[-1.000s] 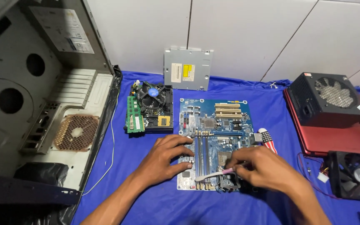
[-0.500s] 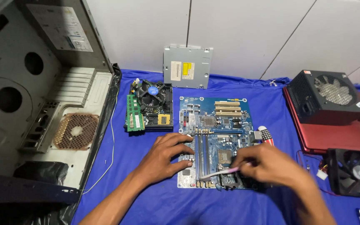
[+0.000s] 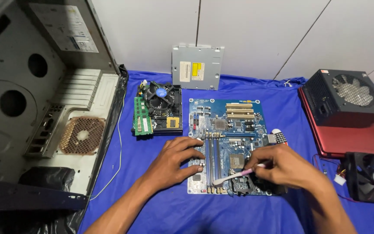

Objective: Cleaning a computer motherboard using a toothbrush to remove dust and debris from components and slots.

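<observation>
A blue motherboard [image 3: 234, 125] lies flat on the blue cloth [image 3: 152, 173]. My left hand [image 3: 174, 160] rests on its left edge, fingers spread over the board beside the memory slots. My right hand [image 3: 282, 167] is closed around a small pink-handled brush [image 3: 236, 175], whose pale bristle end touches the board's lower middle, near the processor socket [image 3: 237, 161].
An open grey computer case [image 3: 44, 108] fills the left. A second board with a cooler fan and green memory sticks [image 3: 156, 108] lies behind my left hand. A silver optical drive [image 3: 198, 67] leans on the wall. A black power supply [image 3: 347, 95] sits on a red laptop; a loose fan [image 3: 371, 177] is at right.
My right hand has shifted the brush slightly across the lower part of the board. My left hand stays put on the board's left edge.
</observation>
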